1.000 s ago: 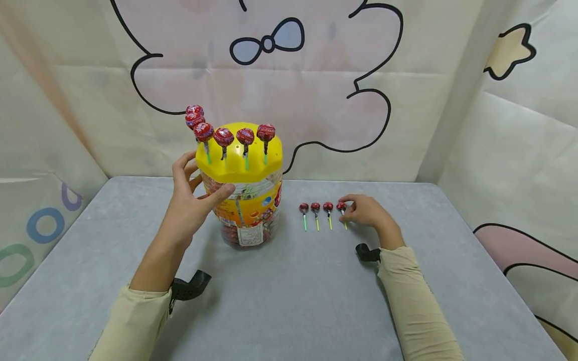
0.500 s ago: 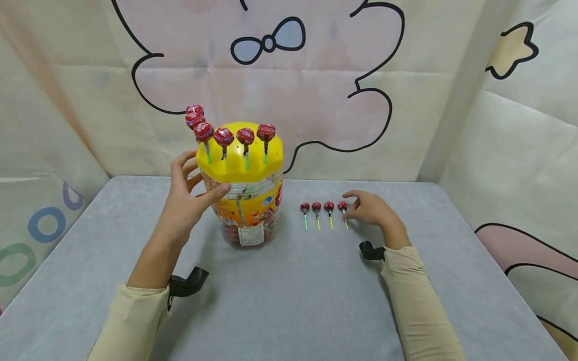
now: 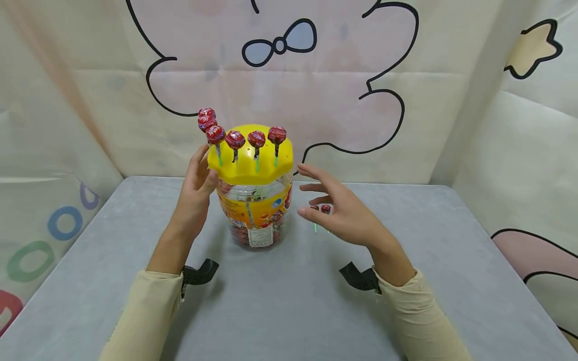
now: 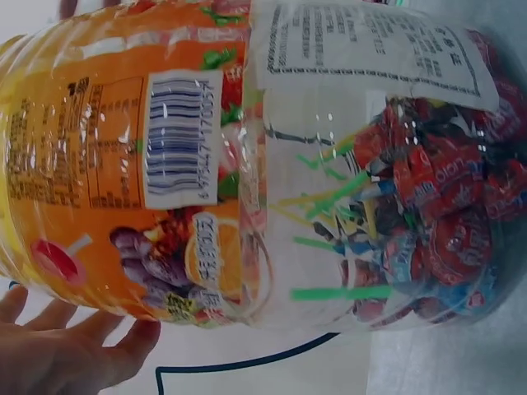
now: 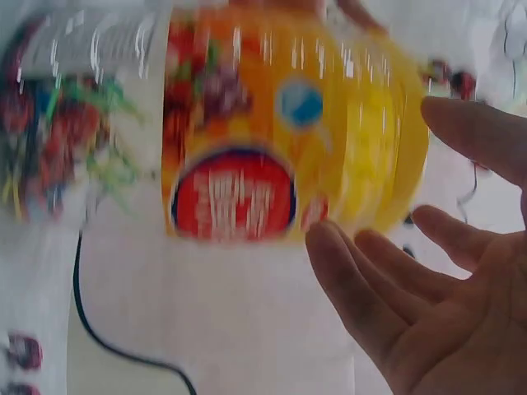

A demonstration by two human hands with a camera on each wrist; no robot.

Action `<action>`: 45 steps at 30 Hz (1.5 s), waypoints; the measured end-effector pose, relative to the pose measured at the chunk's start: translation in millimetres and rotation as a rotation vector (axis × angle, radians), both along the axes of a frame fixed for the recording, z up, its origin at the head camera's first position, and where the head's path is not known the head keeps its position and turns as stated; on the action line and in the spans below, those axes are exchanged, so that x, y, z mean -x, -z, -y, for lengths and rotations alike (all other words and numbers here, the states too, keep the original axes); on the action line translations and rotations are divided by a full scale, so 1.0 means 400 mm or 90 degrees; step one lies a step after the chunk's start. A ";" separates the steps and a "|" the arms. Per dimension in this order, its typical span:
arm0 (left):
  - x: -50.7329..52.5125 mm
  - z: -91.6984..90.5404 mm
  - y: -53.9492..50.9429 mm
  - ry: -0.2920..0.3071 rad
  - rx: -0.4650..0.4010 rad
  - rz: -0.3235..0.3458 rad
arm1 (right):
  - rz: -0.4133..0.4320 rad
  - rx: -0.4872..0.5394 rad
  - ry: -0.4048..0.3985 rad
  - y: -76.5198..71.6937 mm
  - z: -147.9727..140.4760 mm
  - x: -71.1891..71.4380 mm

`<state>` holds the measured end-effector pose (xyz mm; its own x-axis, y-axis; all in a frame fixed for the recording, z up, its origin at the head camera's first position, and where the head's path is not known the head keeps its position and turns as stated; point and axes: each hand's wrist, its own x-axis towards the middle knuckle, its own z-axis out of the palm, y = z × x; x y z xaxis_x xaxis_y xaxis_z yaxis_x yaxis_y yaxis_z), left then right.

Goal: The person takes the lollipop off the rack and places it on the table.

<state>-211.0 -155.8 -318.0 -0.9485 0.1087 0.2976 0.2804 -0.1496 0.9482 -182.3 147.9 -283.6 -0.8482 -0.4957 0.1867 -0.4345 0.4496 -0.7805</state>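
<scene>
Hanging printed cloth (image 3: pixel 336 113) backs a grey table (image 3: pixel 280 311); on it stands one yellow-lidded jar (image 3: pixel 261 210); the left hand (image 3: pixel 194 195) lies relaxed at its left, contact unclear; the right hand (image 3: pixel 346 211), fingers spread near its right, holds nothing; six lollipops (image 3: pixel 256 139) top the jar; two more show behind that hand.

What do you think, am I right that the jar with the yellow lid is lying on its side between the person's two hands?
Not quite: the jar with the yellow lid stands upright between the left hand and the right hand, not on its side, as the head view shows.
</scene>
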 end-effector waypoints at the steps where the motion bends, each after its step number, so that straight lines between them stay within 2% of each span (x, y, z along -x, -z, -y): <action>1: 0.001 -0.003 0.001 0.002 0.002 -0.001 | 0.002 0.000 -0.002 -0.001 0.010 -0.007; 6: 0.002 -0.011 0.000 -0.006 0.009 0.003 | -0.008 -0.014 0.002 0.000 0.033 -0.020; 13: -0.003 -0.015 -0.004 -0.033 0.010 0.003 | -0.017 -0.005 -0.004 0.008 0.041 -0.011; 20: -0.020 -0.027 -0.014 -0.092 0.013 -0.001 | -0.005 0.015 -0.021 0.022 0.050 0.007; 26: -0.038 -0.049 -0.026 -0.139 0.027 0.005 | 0.015 0.012 -0.004 0.031 0.053 0.024; 30: -0.052 -0.064 -0.035 -0.177 0.040 0.022 | 0.009 0.014 0.005 0.030 0.058 0.037; 36: -0.062 -0.068 -0.042 -0.222 0.057 0.031 | -0.004 0.018 -0.011 0.027 0.053 0.053; 40: -0.055 -0.051 -0.042 -0.215 0.051 0.023 | -0.006 0.009 -0.021 0.029 0.035 0.057; 45: -0.042 -0.037 -0.037 -0.143 0.039 0.040 | -0.011 0.007 -0.033 0.022 0.016 0.054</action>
